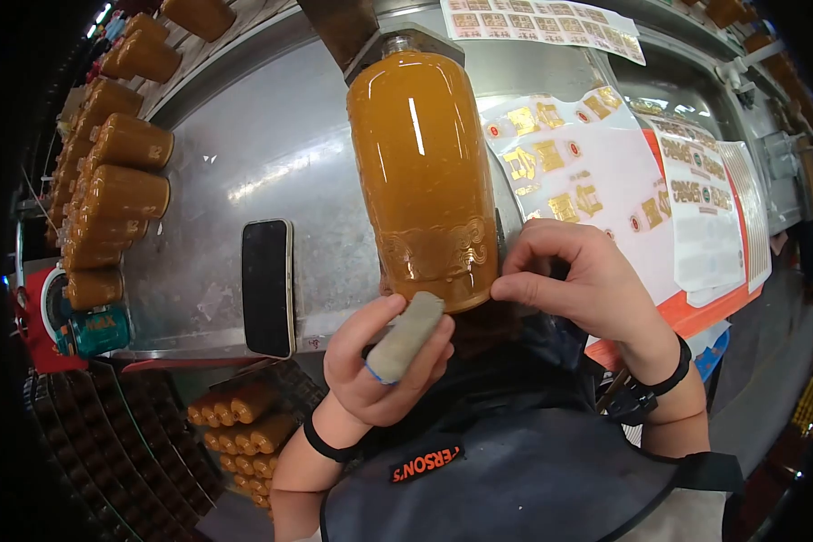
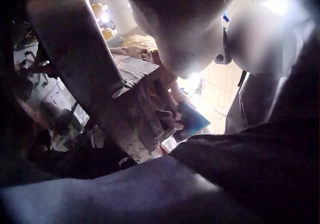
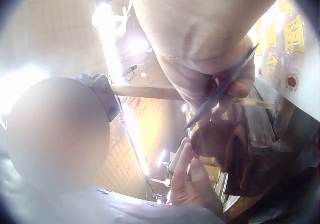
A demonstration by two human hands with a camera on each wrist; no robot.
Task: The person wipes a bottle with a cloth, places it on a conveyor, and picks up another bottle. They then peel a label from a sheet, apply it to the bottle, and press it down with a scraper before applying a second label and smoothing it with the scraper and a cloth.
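Observation:
A large amber glass bottle (image 1: 425, 163) with a raised scroll pattern lies on its side, neck away from me. My left hand (image 1: 357, 370) is at the near end of the bottle and holds a grey-green cloth-like pad (image 1: 405, 339) with a blue edge, its tip right at the base rim. On the other side my right hand (image 1: 583, 280) has its thumb and forefinger at the base edge, fingers curled. In the right wrist view a slim dark pointed tool (image 3: 222, 88) crosses the right hand's curled fingers. The left wrist view is dark and shows little of the left hand's work.
A metal bracket (image 1: 405, 50) stands at the bottle's neck. To the right lie gold sticker sheets (image 1: 605, 194) and more printed sheets (image 1: 696, 194) over an orange board. A phone (image 1: 268, 287) lies left on the metal table (image 1: 271, 181). Several amber bottles (image 1: 122, 190) line the left edge.

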